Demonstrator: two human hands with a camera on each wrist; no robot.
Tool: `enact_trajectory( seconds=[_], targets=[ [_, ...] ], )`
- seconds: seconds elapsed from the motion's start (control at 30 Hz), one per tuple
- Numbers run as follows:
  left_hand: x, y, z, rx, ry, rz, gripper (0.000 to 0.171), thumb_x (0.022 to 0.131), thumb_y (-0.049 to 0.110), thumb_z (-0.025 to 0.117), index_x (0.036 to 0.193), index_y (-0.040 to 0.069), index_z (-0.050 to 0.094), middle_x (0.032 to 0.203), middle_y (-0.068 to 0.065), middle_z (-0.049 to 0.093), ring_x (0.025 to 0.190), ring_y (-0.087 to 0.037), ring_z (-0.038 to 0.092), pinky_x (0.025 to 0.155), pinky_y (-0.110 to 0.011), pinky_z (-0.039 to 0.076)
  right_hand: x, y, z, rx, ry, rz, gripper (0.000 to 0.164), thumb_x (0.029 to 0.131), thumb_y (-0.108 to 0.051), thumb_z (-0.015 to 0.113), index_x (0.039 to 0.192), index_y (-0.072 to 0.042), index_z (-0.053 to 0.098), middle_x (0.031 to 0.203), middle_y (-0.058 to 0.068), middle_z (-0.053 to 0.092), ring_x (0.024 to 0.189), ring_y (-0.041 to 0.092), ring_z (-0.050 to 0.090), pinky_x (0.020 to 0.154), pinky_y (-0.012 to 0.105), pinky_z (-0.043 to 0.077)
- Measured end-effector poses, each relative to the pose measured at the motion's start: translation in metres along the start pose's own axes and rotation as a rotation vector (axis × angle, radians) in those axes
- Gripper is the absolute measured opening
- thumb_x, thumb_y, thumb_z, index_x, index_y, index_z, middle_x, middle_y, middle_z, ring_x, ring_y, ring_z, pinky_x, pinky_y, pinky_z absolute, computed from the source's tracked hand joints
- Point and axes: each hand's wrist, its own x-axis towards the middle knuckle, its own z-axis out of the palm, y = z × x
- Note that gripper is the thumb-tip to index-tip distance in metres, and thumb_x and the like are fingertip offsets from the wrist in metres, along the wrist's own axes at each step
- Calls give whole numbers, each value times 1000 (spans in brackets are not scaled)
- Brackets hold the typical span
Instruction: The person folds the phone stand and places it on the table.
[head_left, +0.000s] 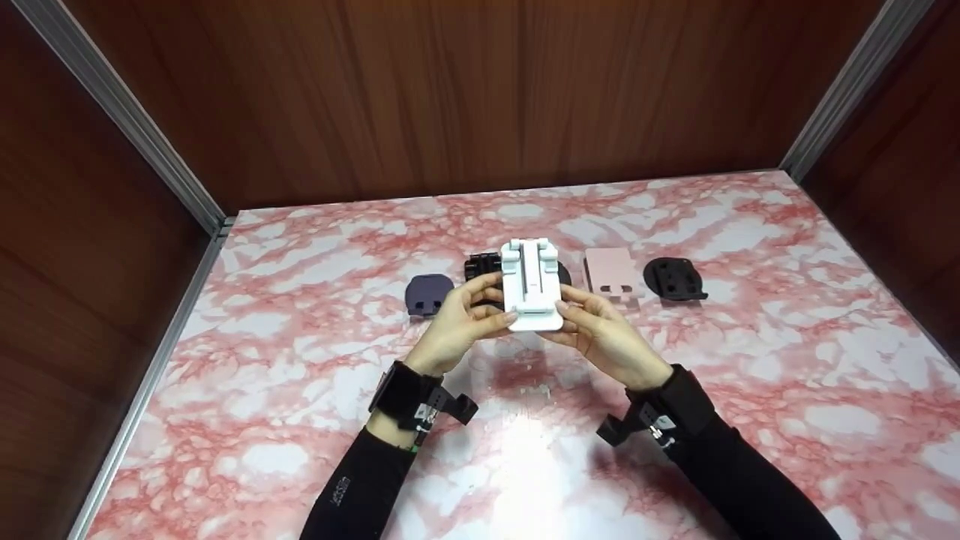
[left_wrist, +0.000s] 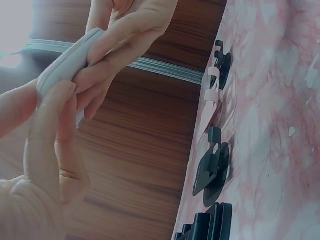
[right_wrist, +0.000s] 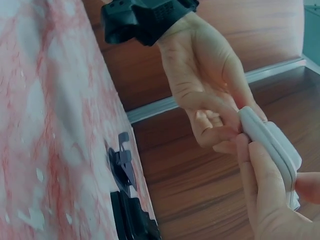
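Note:
A white folding phone stand (head_left: 532, 285), folded flat, is held up above the table between both hands. My left hand (head_left: 466, 321) pinches its left edge with thumb and fingers. On the opposite edge my right hand (head_left: 606, 334) grips it near the lower corner. The side with the slot and the hinge blocks faces the head camera. Seen edge-on in the left wrist view, the phone stand (left_wrist: 70, 62) is a thin rounded slab. The right wrist view also shows the phone stand (right_wrist: 270, 145) edge-on, with fingers of both hands on it.
Other stands are in a row behind the hands: a dark purple one (head_left: 429, 294), a black one (head_left: 482, 266), a dark round one partly hidden (head_left: 565, 274), a pink one (head_left: 609, 271) and a black round one (head_left: 675, 279). Wooden panels surround the marbled table (head_left: 300, 420).

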Motion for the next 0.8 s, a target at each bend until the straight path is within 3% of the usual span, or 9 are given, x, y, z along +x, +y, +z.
enact_trajectory(
  seconds=[0.23, 0.4, 0.67, 0.8],
  targets=[
    [-2, 5, -6, -28, 32, 37, 66, 89, -11, 62, 148, -7, 33, 110, -8, 54, 83, -11, 61, 82, -27, 61, -2, 2, 1, -230, 62, -61, 49, 106, -19, 46, 148, 2, 35, 129, 7, 62, 113, 19, 65, 102, 45, 53],
    [-2, 13, -13, -76, 80, 60, 64, 89, -12, 60, 147, -9, 33, 108, -8, 53, 80, -10, 60, 81, -27, 61, -3, 1, 1, -429, 99, -116, 44, 105, -22, 49, 145, -5, 43, 139, 17, 54, 123, 24, 59, 105, 41, 51],
    [-8, 28, -27, -75, 178, 95, 65, 88, -13, 60, 147, -8, 34, 109, -10, 56, 88, -14, 65, 80, -28, 61, -2, 3, 6, -879, 132, -303, 38, 104, -11, 48, 141, 0, 49, 138, 18, 58, 129, 30, 55, 108, 48, 47],
    [-10, 34, -38, -97, 213, 112, 63, 89, -14, 58, 147, -9, 35, 110, -10, 57, 85, -13, 67, 78, -25, 61, -3, 7, 8, -1080, 122, -352, 42, 103, -11, 50, 144, -3, 46, 144, 15, 53, 132, 30, 52, 113, 48, 43]
  ],
)
